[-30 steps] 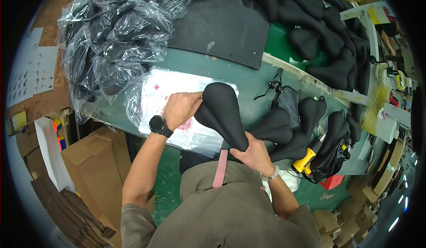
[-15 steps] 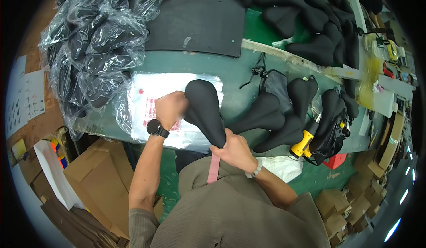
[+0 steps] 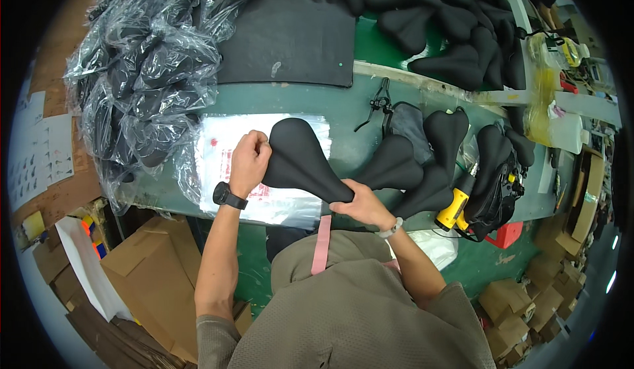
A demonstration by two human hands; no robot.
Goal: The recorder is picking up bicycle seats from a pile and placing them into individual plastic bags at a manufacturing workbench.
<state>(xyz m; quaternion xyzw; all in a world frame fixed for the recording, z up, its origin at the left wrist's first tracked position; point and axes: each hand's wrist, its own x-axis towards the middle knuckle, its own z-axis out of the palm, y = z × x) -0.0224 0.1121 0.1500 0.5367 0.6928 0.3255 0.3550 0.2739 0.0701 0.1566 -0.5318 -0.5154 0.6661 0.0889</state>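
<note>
A black bicycle saddle [image 3: 297, 158] is held over the table, its broad end toward the upper left and its narrow nose toward me at the right. My right hand [image 3: 362, 205] grips the nose, thumb on the near side. My left hand [image 3: 251, 163] is closed beside the broad end, its curled fingers close against the left edge; whatever they may pinch is hidden. Beneath the saddle lies a stack of clear plastic bags [image 3: 214, 161] with red print.
Plastic-wrapped saddles [image 3: 142, 85] are heaped at the left. Bare black saddles [image 3: 446, 59] are piled at the far right. More saddles [image 3: 396, 163], a yellow-and-black tool [image 3: 452, 209] and a brake lever [image 3: 380, 105] sit to the right. A cardboard box [image 3: 148, 263] stands below the table at left.
The saddle has turned, its nose swinging rightward along with my right hand. My left hand, blurred at the saddle's edge before, now shows curled fingers slightly farther left.
</note>
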